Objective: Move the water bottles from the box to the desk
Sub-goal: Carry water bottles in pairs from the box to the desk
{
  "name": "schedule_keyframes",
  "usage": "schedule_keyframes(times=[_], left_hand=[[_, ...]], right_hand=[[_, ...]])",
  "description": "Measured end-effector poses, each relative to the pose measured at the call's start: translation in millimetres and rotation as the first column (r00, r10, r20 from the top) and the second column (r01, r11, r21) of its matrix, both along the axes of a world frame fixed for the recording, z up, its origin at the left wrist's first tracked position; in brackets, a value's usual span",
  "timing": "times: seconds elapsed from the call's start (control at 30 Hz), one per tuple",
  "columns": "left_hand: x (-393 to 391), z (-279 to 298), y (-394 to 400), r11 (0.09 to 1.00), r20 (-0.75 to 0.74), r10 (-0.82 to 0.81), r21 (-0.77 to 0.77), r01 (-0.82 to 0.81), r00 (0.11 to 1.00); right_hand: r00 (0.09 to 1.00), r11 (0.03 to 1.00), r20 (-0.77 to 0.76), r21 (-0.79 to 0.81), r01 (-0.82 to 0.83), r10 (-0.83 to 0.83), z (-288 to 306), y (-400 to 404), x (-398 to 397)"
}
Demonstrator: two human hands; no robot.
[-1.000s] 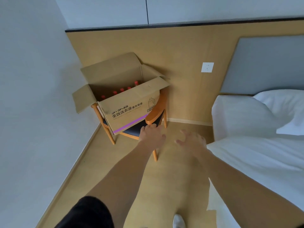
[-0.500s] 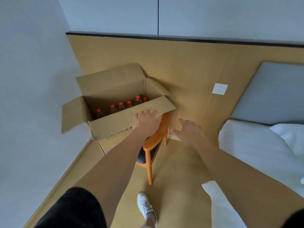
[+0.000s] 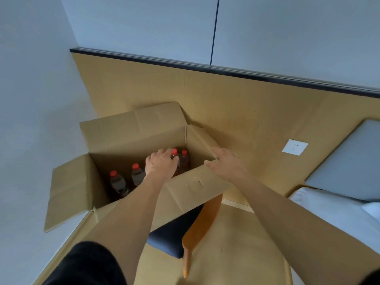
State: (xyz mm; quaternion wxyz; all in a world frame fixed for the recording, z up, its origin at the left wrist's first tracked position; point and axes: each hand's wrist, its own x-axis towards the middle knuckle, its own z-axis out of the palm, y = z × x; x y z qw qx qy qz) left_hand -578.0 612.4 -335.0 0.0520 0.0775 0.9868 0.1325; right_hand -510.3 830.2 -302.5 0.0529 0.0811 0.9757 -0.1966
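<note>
An open cardboard box [image 3: 127,138] stands on a chair, flaps spread. Inside it are several clear water bottles with red caps, among them one at the left [image 3: 116,183], one beside it [image 3: 137,175] and two at the back right [image 3: 184,161]. My left hand [image 3: 160,164] reaches down into the box, fingers curled over the bottles in the middle, thumb against a red-capped bottle [image 3: 175,154]. What lies under the palm is hidden. My right hand [image 3: 226,164] hovers with fingers spread at the box's front right corner, touching the flap edge.
The box rests on a wooden chair [image 3: 199,225] with a dark blue seat [image 3: 164,241], set in the corner between a white wall [image 3: 37,99] and a wood-panelled wall [image 3: 236,103]. A bed [image 3: 337,206] with white sheets stands at the right. The desk is out of view.
I have come close to the box and now look down into it. My left hand went from the front flap into the box. My right hand moved up to the box's right corner.
</note>
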Motion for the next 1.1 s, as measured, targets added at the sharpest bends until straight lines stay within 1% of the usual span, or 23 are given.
schedule_keyframes(times=[0.1,0.3,0.5,0.63,0.8,0.87,0.97,1.1], left_hand=[[-53.9,-4.3,-12.0,0.999,0.028,0.0,-0.041,0.002,1.0],[-157.6,6.9,-7.9,0.997,0.002,-0.043,-0.064,0.043,0.999],[-228.3,-5.9,14.9,0.994,0.047,-0.071,-0.08,0.075,0.996],[-281.9,-11.0,46.5,0.991,0.061,-0.103,-0.08,0.107,0.993],[-354.0,-5.2,98.9,0.993,0.075,-0.118,-0.017,0.12,0.99],[-383.9,4.8,127.5,0.99,0.066,-0.14,0.003,0.14,0.988],[-430.9,22.0,165.2,0.986,0.043,-0.164,0.017,0.163,0.986],[-477.5,29.1,185.8,0.988,0.013,-0.153,0.011,0.152,0.988]], right_hand=[[1.0,1.0,0.02,-0.006,-0.011,0.011,0.0,-8.7,-55.9],[1.0,0.999,-0.018,-0.035,0.014,-0.015,-4.2,-2.8,-151.8],[0.999,0.998,0.047,-0.056,0.025,-0.022,-36.7,19.3,-220.8],[0.996,0.996,0.084,-0.081,0.036,-0.029,-53.1,42.1,-281.6],[0.995,0.996,0.093,-0.086,-0.03,0.038,-62.0,74.4,-366.7],[0.995,0.996,0.086,-0.076,-0.035,0.041,-55.6,92.0,-399.6],[0.998,0.998,0.027,-0.042,-0.051,0.052,-38.7,117.3,-452.0],[0.993,0.993,-0.009,0.005,-0.114,0.114,-22.8,131.5,-508.7]])
